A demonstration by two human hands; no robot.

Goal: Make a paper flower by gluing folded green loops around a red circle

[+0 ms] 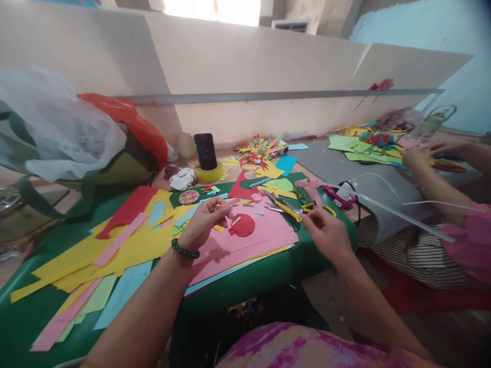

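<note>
My left hand (207,219), with a green bead bracelet at its wrist, is pinched closed on a narrow pink paper strip (231,203). Below its fingertips a red paper circle (244,225) with a small pale strip on it lies on pink paper sheets (264,232). My right hand (328,235) has its fingers closed at the right edge of the sheets; what they hold, if anything, I cannot make out. Just beyond those fingers lie yellow-handled scissors (286,208), with a second yellow handle (329,210) behind the hand. A pink glue gun (312,190) lies farther back.
Yellow paper sheets (141,250) and colored strips cover the left side. Behind are a phone (205,152) propped at a yellow tape roll (209,174), a pile of colored paper pieces (261,151) and bags (57,128). At right, a co-worker's hands (418,156) are near green paper.
</note>
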